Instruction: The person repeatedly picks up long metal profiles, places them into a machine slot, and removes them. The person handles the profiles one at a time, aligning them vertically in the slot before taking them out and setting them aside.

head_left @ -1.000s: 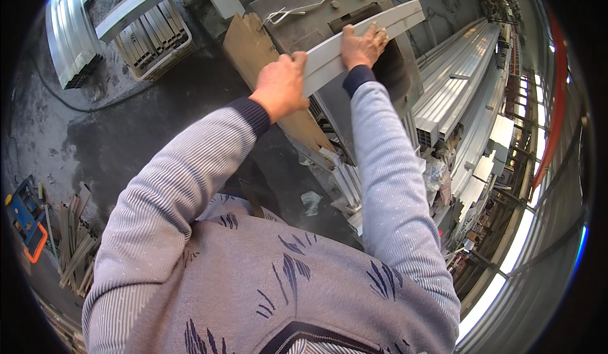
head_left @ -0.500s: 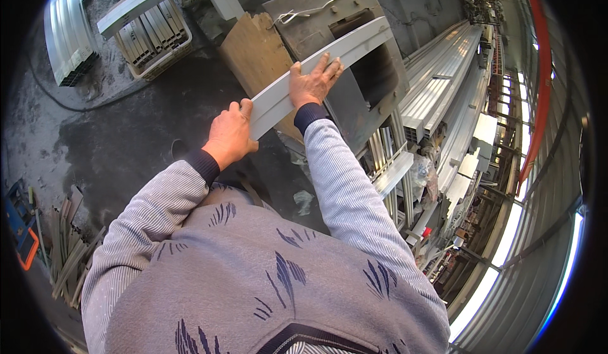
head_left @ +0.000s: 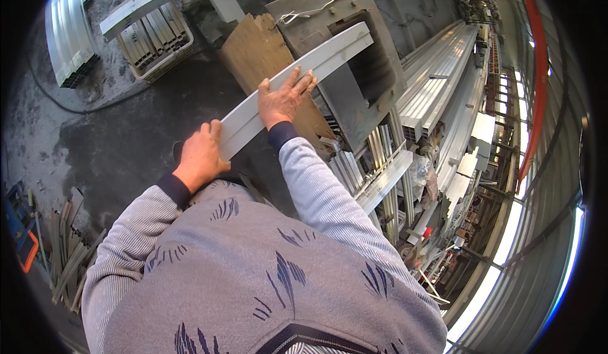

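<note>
I hold a long pale grey metal profile [head_left: 329, 59] slanting from lower left to upper right in front of me. My left hand [head_left: 201, 156] grips its near end. My right hand [head_left: 283, 97] lies flat on its top face, fingers spread, about the middle of its length. The far end of the profile reaches over a grey metal machine frame [head_left: 373, 94]. A brown board [head_left: 256, 53] leans under the profile, beside the frame.
Long stacked metal profiles [head_left: 437, 94] run along the right, with shorter offcuts [head_left: 380, 164] below them. A crate of cut profiles [head_left: 155, 37] stands at the upper left on the dark concrete floor [head_left: 126, 138]. Scrap strips [head_left: 66, 259] lie at the lower left.
The profile has come back toward me and to the left, drawn out from over the machine frame. Both hands moved down and left with it.
</note>
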`<action>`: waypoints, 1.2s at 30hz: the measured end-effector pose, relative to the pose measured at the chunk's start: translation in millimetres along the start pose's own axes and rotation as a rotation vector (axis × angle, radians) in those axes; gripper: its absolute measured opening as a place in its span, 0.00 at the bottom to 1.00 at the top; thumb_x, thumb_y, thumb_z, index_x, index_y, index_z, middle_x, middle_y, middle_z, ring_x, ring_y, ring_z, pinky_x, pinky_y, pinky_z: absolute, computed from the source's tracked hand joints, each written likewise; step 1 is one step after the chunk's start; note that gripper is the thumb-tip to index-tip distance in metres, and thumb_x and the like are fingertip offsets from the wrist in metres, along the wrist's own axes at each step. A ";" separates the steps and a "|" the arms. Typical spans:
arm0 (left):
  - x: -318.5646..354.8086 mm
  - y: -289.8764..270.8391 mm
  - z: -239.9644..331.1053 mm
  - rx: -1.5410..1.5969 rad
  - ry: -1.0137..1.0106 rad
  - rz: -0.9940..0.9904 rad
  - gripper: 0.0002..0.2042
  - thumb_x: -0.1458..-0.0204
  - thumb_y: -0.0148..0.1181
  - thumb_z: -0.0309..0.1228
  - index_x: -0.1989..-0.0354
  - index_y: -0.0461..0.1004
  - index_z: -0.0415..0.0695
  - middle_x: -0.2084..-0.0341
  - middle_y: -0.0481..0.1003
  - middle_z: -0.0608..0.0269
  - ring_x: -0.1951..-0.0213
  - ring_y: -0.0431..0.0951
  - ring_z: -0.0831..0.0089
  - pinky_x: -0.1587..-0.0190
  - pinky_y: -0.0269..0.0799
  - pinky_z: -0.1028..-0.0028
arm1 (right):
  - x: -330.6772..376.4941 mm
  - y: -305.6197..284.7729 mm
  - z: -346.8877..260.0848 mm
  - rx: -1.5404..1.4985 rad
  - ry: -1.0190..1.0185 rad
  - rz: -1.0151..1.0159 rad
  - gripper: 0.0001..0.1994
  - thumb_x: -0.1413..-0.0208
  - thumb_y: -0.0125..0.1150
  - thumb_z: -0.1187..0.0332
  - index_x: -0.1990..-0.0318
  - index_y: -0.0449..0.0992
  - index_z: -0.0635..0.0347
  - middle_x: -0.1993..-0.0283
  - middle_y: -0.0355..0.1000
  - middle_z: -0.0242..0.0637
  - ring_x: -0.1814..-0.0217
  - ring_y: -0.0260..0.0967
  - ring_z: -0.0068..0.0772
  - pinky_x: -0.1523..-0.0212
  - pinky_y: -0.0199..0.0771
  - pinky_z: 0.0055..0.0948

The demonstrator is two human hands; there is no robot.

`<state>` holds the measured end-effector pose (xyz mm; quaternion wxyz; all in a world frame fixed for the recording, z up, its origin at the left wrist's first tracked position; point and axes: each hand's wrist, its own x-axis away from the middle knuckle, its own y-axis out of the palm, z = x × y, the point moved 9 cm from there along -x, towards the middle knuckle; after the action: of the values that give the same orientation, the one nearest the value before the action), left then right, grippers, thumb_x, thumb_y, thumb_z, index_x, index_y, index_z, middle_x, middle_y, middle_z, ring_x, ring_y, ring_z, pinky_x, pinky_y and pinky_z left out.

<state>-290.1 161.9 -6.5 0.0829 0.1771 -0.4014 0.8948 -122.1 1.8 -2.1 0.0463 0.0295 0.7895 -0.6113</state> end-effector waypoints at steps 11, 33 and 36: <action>-31.8 -10.1 24.0 -0.014 0.025 0.040 0.42 0.67 0.79 0.34 0.40 0.62 0.38 0.55 0.73 0.43 0.55 0.80 0.41 0.53 0.80 0.52 | -32.5 -9.7 11.5 -0.048 -0.093 0.115 0.46 0.42 0.62 0.49 0.25 0.54 0.74 0.21 0.43 0.74 0.16 0.33 0.77 0.19 0.42 0.64; -212.9 -8.5 168.5 0.013 0.140 0.044 0.44 0.63 0.82 0.36 0.38 0.61 0.37 0.52 0.75 0.40 0.53 0.83 0.43 0.50 0.82 0.56 | -251.0 -27.8 148.1 0.072 0.051 0.096 0.46 0.38 0.50 0.39 0.21 0.55 0.66 0.18 0.46 0.63 0.14 0.39 0.63 0.17 0.40 0.50; -170.1 -1.8 134.1 0.003 0.108 0.034 0.43 0.64 0.81 0.35 0.39 0.61 0.39 0.54 0.74 0.41 0.54 0.82 0.42 0.51 0.81 0.53 | -199.2 -21.2 120.1 0.045 0.024 0.098 0.46 0.38 0.52 0.41 0.22 0.54 0.68 0.18 0.44 0.65 0.14 0.36 0.66 0.16 0.39 0.52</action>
<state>-98.9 61.7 12.0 0.0889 0.1220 -0.3978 0.9050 78.2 -117.8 10.2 0.0659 0.0767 0.7735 -0.6257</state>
